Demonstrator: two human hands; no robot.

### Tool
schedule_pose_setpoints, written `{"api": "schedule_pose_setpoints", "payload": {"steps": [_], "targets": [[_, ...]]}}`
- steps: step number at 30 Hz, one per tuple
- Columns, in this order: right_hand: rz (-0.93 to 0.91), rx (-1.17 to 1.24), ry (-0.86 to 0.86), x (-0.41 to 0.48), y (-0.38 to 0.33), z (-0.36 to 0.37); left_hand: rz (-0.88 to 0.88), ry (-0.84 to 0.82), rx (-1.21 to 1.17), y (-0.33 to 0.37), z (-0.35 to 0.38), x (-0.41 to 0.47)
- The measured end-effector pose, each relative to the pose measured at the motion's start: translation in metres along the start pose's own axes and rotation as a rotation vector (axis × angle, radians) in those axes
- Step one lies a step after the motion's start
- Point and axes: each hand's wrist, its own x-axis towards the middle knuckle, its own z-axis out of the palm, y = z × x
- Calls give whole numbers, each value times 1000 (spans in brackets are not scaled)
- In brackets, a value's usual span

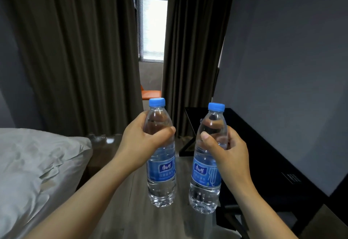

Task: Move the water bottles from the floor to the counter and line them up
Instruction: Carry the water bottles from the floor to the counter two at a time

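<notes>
I hold two clear water bottles upright in the air, each with a blue cap and a blue label. My left hand [140, 140] grips the left bottle [161, 174] around its upper body, thumb across the front. My right hand [228, 151] grips the right bottle [206, 180] the same way. Both bottles hang above the wooden floor, a short gap between them. The black counter [263, 155] runs along the right wall, just right of the right bottle.
A bed with white bedding [37, 167] fills the lower left. Dark curtains [84, 50] hang ahead, parted on a window, with an orange chair [150, 94] behind them. The grey wall [291, 69] rises over the counter. A strip of wooden floor [135, 210] runs between bed and counter.
</notes>
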Motion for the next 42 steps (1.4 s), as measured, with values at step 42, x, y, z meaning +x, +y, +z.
{"api": "schedule_pose_setpoints", "payload": {"steps": [42], "targets": [[239, -348, 536, 427, 354, -30, -98, -631, -172, -299, 295, 516]]}}
